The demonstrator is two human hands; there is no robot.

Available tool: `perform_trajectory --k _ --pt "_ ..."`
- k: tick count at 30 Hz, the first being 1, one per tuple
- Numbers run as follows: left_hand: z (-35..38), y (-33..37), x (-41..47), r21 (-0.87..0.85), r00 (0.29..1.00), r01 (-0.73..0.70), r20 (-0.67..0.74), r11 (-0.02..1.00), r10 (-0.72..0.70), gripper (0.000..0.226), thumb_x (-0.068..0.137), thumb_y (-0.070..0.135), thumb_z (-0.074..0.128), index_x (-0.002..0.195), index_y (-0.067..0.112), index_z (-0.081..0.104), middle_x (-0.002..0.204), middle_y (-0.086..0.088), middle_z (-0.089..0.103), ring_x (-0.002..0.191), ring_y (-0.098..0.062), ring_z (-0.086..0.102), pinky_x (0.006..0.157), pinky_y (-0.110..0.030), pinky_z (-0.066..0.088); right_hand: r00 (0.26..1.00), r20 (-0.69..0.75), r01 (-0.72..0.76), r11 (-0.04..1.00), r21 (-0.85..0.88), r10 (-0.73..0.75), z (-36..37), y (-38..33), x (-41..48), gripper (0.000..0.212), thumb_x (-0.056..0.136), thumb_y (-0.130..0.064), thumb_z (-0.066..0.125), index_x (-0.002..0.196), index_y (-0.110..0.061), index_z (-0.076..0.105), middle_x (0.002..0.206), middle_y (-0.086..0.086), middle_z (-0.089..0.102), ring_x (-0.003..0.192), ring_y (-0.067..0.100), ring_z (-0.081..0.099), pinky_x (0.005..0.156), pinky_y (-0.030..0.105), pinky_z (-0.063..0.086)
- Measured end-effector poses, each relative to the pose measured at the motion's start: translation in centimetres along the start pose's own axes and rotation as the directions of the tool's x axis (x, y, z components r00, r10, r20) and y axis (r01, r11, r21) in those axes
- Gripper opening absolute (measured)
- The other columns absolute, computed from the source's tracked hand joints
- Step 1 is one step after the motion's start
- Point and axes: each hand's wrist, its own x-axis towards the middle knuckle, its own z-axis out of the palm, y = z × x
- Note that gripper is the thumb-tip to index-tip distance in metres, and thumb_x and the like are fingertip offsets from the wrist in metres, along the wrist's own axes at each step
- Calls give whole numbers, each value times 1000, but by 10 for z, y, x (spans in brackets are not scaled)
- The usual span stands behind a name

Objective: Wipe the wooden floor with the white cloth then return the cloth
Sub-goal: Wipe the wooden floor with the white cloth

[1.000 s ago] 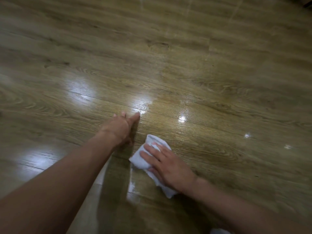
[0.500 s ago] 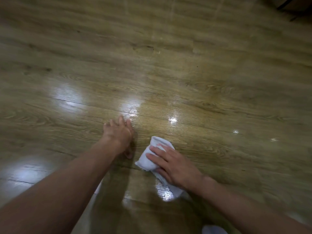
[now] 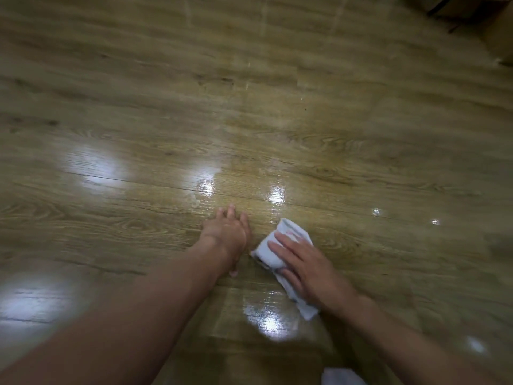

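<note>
The folded white cloth lies on the glossy wooden floor, just right of centre. My right hand presses flat on top of the cloth with straight fingers, covering most of its middle. My left hand rests spread on the bare floor a short way to the left of the cloth, bearing my weight. A wet, shiny streak shows on the planks near the cloth.
Dark furniture legs and a box-like shape stand at the far right corner. A bit of white fabric shows at the bottom edge. Bright light reflections lie across the planks left and right.
My right hand has slid the cloth a little away from me and to the right over the floor. My left hand stays planted beside it, and my head has moved back.
</note>
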Motion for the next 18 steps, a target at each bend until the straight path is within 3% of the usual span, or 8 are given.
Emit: perform_trajectory --k 1,3,6,9,11,15,18 --pt "-3 4 2 3 1000 10 16 1000 -10 129 69 33 84 148 -2 -11 153 -33 -12 142 -50 1 112 -57 26 999 27 21 1000 4 -21 -6 15 -6 50 100 -47 32 146 -27 35 152 0 37 138 22 37 112 42 30" --pt "-6 9 4 11 998 38 44 999 -38 131 65 30 86 148 -4 -10 152 -34 -10 141 -52 2 112 -57 26 994 -12 -107 994 29 107 -11 50 -3 52 100 -51 29 146 -27 35 152 0 37 139 24 36 110 47 35" --pt "-5 11 3 7 997 61 52 998 -61 131 66 29 86 148 -3 -11 153 -32 -12 142 -50 0 115 -55 22 899 -105 -415 903 109 426 -21 86 23 51 100 -38 41 145 -16 38 152 7 37 141 25 32 111 46 32" --pt "-2 10 2 9 997 67 34 998 -68 130 67 30 85 148 -1 -11 154 -30 -12 143 -48 -1 115 -53 21 833 -116 -532 840 107 542 -21 71 33 50 101 -31 43 148 -17 33 156 5 29 143 24 27 114 39 26" --pt "-3 10 3 -3 996 84 26 996 -84 131 65 27 86 148 -1 -11 154 -30 -12 143 -48 -1 115 -53 23 849 -119 -511 857 60 515 -13 44 20 50 102 -38 36 149 -23 30 157 3 26 142 25 29 110 45 33" --pt "-3 11 10 8 995 90 51 996 -91 130 63 25 88 148 -4 -6 153 -33 -10 141 -53 1 114 -56 23 972 1 -237 971 29 237 -2 10 -30 52 99 -47 30 147 -28 31 154 -1 32 139 24 34 109 47 37" --pt "-5 20 17 93 993 90 72 992 -97 105 76 22 80 150 -2 10 154 -33 1 140 -55 8 110 -60 25 975 -23 -218 975 28 219 -12 37 -51 52 100 -50 28 146 -26 35 153 -1 34 139 23 35 108 47 39"
